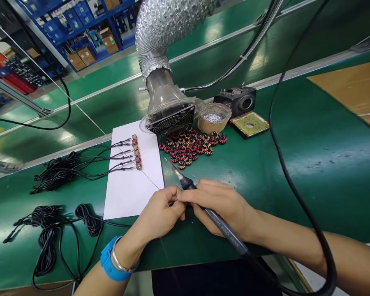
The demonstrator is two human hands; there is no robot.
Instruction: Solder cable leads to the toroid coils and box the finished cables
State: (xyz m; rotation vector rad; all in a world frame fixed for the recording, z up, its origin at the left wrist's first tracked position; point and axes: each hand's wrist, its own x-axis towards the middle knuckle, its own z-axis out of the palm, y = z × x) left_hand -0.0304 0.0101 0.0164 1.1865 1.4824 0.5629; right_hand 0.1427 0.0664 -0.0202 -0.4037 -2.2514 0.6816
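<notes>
My right hand (226, 205) is closed round a soldering iron (223, 228). Its bare metal tip points up and left, just short of a heap of small red-and-copper wound ring coils (188, 148). My left hand (163, 213) is closed in a pinch, its fingers meeting those of my right hand. Whatever lies between the fingertips is mostly hidden. A black cable (117, 224) runs in under my left wrist. Left of the hands lies a white sheet (126, 197). On it stands a row of coils (136, 152) with black cable ends beside them.
Bundles of black cable (60, 170) lie at left, with more coiled cable (47, 250) nearer me. A fume extractor hood (169, 100) hangs behind the coils. Beside it are a round solder-filled tub (214, 117), a yellow sponge tray (249, 124) and a black iron stand (236, 100). The iron's cord (283, 160) loops at right.
</notes>
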